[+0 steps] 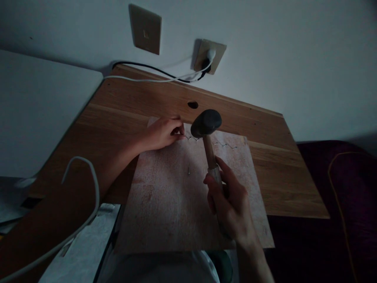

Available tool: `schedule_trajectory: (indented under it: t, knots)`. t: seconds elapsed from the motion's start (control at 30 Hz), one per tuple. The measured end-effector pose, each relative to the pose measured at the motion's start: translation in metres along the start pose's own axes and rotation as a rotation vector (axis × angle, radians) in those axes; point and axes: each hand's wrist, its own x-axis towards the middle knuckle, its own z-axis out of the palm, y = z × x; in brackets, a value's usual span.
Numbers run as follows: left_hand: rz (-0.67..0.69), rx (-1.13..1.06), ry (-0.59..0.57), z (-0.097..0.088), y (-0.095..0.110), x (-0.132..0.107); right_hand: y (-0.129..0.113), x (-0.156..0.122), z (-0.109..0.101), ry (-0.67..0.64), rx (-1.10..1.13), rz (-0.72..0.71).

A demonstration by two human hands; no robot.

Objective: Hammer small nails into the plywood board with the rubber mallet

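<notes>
In my right hand [232,200] is a mallet with a black head [206,122] and a wooden handle [209,151]. Its head is raised over the upper part of a pale, reddish-mottled board [167,204]. My left hand [166,133] rests at the board's far left edge, thumb and finger pinched on what looks like a thin nail, mostly hidden by the fingertips. From there a zigzag row of small nails [225,146] runs right along the far side, partly behind the mallet. A single nail [189,169] is near the board's middle.
The board lies on a wooden desktop [282,173] with a round cable hole [193,105]. Behind it, a wall socket [210,57] holds plugs with a black and a white cable [141,80]. Another white cable [96,184] loops across my left arm. Dark purple fabric [353,188] is at the right.
</notes>
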Motion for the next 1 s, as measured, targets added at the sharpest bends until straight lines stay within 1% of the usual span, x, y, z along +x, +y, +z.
schedule_trajectory:
  t: [0.1,0.2,0.27,0.33,0.43,0.47,0.5,0.57,0.63,0.7,0.77,0.87,0.93,1.0]
  knots:
    - [0.001,-0.012,-0.002,0.002,-0.001,-0.001,-0.002,0.003,0.0,-0.027,-0.046,-0.016]
    - [0.021,-0.015,0.049,0.002,0.0,-0.003,-0.004,0.006,-0.001,-0.123,-0.09,-0.015]
    - [0.024,-0.023,0.082,0.0,0.003,-0.005,-0.003,0.005,-0.003,-0.155,-0.093,-0.008]
    - [0.013,-0.041,0.093,-0.002,0.008,-0.005,0.0,0.002,-0.005,-0.12,-0.07,-0.006]
    - [-0.012,-0.11,0.1,-0.005,0.02,-0.005,0.008,-0.01,-0.01,-0.01,-0.023,0.012]
    - [-0.01,-0.147,0.077,-0.005,0.025,-0.005,0.011,-0.015,-0.013,0.027,-0.012,0.026]
    - [0.004,-0.185,0.028,-0.005,0.031,-0.005,0.013,-0.019,-0.016,0.058,-0.006,0.043]
    - [0.068,-0.25,-0.145,-0.003,0.04,-0.005,0.018,-0.028,-0.021,0.099,-0.007,0.079]
    - [0.142,-0.282,-0.33,0.0,0.047,-0.007,0.023,-0.034,-0.027,0.109,-0.038,0.103]
    - [0.194,-0.296,-0.442,0.005,0.05,-0.009,0.028,-0.037,-0.03,0.115,-0.077,0.111]
    - [0.226,-0.299,-0.495,0.01,0.049,-0.01,0.032,-0.038,-0.031,0.125,-0.084,0.12]
    - [0.255,-0.28,-0.535,0.014,0.046,-0.011,0.033,-0.035,-0.031,0.117,-0.046,0.148]
    - [0.251,-0.267,-0.543,0.013,0.045,-0.01,0.031,-0.032,-0.03,0.106,-0.045,0.152]
    - [0.221,-0.269,-0.526,0.008,0.044,-0.008,0.03,-0.031,-0.03,0.104,-0.052,0.145]
